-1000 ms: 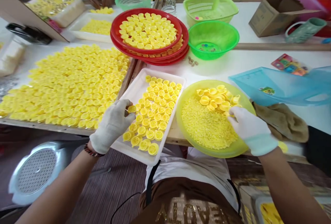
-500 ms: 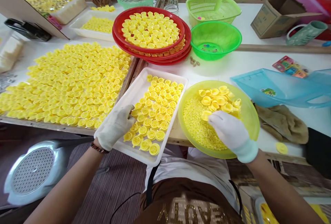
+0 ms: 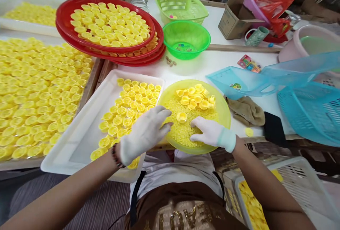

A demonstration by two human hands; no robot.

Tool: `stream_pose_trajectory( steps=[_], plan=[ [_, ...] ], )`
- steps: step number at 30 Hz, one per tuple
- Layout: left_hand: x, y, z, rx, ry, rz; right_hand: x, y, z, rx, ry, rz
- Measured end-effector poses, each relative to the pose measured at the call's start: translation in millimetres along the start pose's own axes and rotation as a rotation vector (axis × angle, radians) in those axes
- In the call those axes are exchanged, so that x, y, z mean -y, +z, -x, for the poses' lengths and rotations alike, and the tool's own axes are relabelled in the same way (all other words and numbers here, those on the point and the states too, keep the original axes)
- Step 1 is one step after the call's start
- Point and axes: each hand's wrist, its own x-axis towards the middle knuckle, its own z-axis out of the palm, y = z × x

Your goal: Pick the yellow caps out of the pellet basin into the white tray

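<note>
Both my hands wear white gloves and meet over a yellow bowl at the table's front edge. The bowl holds small yellow pellets and a heap of yellow caps at its far side. My left hand reaches over the bowl's left rim, fingers stretched onto the pellets, nothing visibly in them. My right hand rests on the pellets at the near right, finger and thumb apart. One single cap lies between the two hands. To the left, a white tray holds rows of caps.
A board covered with caps fills the left. Stacked red plates of caps, a green bowl and a green basket stand behind. Blue baskets, a brown cloth and a cardboard box sit right. A white crate stands below.
My left hand has left the white tray and moved right onto the bowl. My right hand has slid from the cap heap to the bowl's near side. The view has swung right.
</note>
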Motion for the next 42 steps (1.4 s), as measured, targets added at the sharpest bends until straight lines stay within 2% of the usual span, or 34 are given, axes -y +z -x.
stream_pose_trajectory(
  steps=[3,5,11,16,22,28,31,36,42],
  plan=[
    [-15.7,18.7,-25.9,0.067,0.065,-0.104,-2.2,0.9,0.0,0.004,-0.081,-0.055],
    [-20.3,26.2,-33.6,0.080,0.074,-0.128,-3.3,-4.0,3.0,-0.045,-0.110,-0.114],
    [-23.4,35.5,-31.2,0.086,0.054,-0.062,10.7,-18.5,-0.5,-0.362,-0.240,-0.277],
    [-21.5,40.7,-29.0,0.044,0.059,-0.026,17.1,-14.8,-9.0,-0.453,-0.271,-0.324],
    [-20.3,40.1,-26.8,0.020,0.048,0.065,9.7,-21.9,9.7,-0.471,-0.118,-0.351],
    [-23.7,37.8,-25.7,0.014,0.011,0.100,23.3,-25.0,4.4,-0.503,-0.178,-0.395],
    [-23.6,35.9,-24.5,0.011,0.022,0.107,27.0,-24.4,-1.5,-0.512,-0.161,-0.424],
    [-22.8,35.4,-23.2,0.004,0.023,0.115,28.9,-27.1,-3.0,-0.448,-0.160,-0.461],
    [-26.1,34.4,-22.1,-0.010,0.013,0.139,24.9,-34.1,4.7,-0.416,-0.016,-0.524]
  ],
)
